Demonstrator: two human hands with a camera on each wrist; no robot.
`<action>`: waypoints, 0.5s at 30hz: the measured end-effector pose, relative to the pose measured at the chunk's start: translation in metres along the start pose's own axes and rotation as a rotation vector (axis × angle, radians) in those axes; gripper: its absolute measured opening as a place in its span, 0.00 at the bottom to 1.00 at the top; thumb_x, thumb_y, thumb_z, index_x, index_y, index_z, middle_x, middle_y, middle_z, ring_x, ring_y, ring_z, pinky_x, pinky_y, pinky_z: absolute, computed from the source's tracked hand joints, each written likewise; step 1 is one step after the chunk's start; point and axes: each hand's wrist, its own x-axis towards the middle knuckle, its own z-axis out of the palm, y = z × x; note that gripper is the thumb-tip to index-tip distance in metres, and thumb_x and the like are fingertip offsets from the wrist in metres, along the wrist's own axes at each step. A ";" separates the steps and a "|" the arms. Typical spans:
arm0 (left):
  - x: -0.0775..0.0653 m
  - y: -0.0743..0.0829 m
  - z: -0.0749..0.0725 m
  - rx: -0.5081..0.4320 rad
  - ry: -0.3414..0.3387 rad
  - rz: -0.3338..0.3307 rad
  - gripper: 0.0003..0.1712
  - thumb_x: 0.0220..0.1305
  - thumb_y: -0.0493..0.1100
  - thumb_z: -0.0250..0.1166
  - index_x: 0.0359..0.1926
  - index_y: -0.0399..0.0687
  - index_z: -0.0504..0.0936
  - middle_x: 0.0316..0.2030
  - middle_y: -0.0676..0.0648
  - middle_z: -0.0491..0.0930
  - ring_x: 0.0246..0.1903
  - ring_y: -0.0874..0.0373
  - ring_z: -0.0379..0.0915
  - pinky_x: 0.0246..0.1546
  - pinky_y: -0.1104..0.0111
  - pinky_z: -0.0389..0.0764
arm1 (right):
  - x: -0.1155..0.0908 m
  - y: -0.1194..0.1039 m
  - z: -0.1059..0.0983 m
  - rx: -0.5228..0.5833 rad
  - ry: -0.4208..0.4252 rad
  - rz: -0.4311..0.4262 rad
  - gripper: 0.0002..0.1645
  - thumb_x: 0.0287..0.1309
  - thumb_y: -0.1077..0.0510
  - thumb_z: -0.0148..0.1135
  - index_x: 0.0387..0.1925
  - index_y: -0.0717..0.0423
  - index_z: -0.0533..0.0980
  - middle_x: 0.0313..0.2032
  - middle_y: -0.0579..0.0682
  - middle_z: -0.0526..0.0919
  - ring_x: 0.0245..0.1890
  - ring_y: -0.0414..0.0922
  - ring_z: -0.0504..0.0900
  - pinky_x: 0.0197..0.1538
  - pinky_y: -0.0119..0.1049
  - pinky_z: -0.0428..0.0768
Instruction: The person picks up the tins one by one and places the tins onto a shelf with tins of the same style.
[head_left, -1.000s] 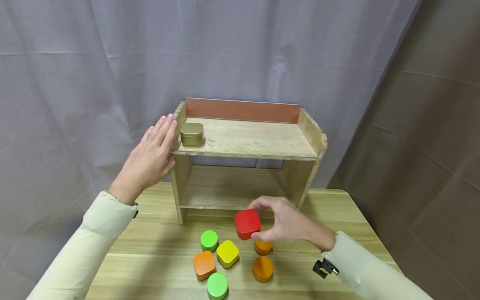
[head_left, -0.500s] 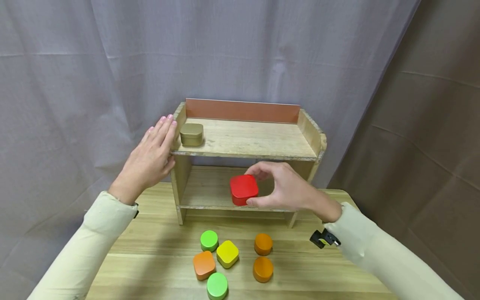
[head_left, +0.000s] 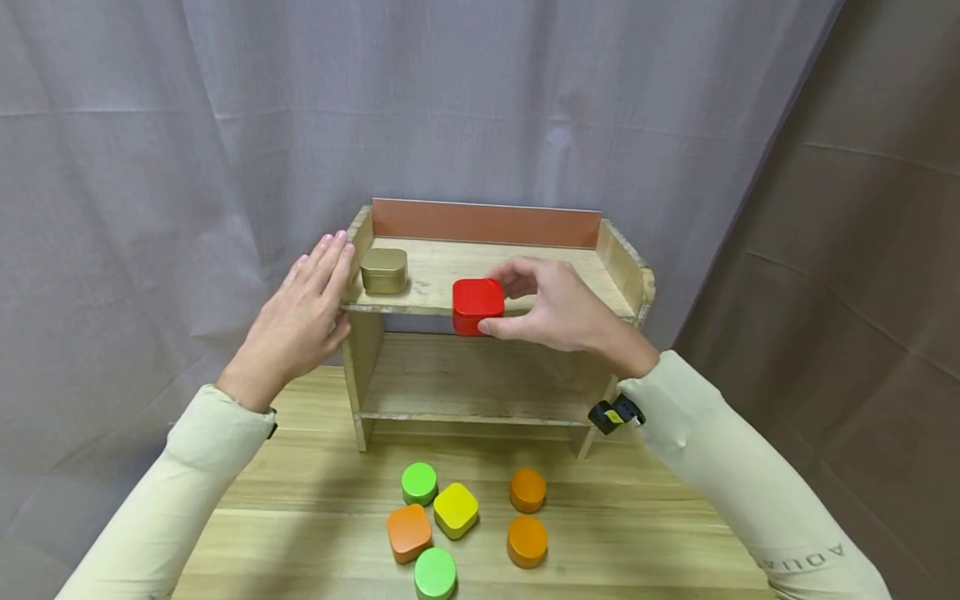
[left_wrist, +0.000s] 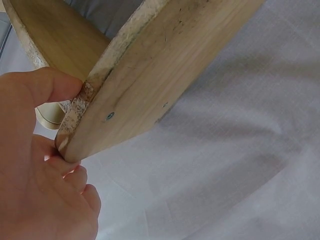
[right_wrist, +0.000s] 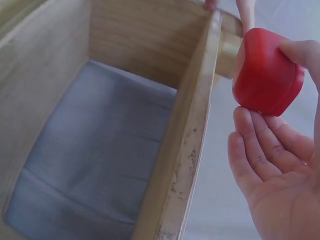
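A red rounded-square box (head_left: 477, 307) hangs in front of the upper board of the small wooden shelf (head_left: 480, 417). My right hand (head_left: 558, 308) pinches it between thumb and fingers; the right wrist view shows the thumb on one side of the red box (right_wrist: 267, 72) and fingertips at another. My left hand (head_left: 296, 312) holds the shelf's left side panel. In the left wrist view, that hand's thumb and fingers lie about the panel's edge (left_wrist: 75, 112). A gold box (head_left: 385, 271) stands on the upper board, close to the left hand.
On the table (head_left: 300, 475) before the shelf lie two green round boxes (head_left: 419, 483), a yellow rounded-square box (head_left: 456, 510), an orange rounded-square box (head_left: 409, 532) and two orange round boxes (head_left: 527, 542). A grey curtain (head_left: 480, 100) hangs behind the shelf.
My right hand has lifted the red box from just above the table, past the lower board, up to the upper board's front edge. The left hand has stayed in place.
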 end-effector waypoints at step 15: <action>-0.006 -0.002 -0.005 -0.010 -0.013 -0.005 0.54 0.63 0.36 0.67 0.83 0.32 0.47 0.85 0.34 0.45 0.84 0.36 0.45 0.82 0.39 0.56 | 0.045 0.011 0.020 0.061 0.039 0.090 0.32 0.52 0.48 0.79 0.57 0.56 0.82 0.46 0.50 0.90 0.46 0.48 0.88 0.57 0.45 0.88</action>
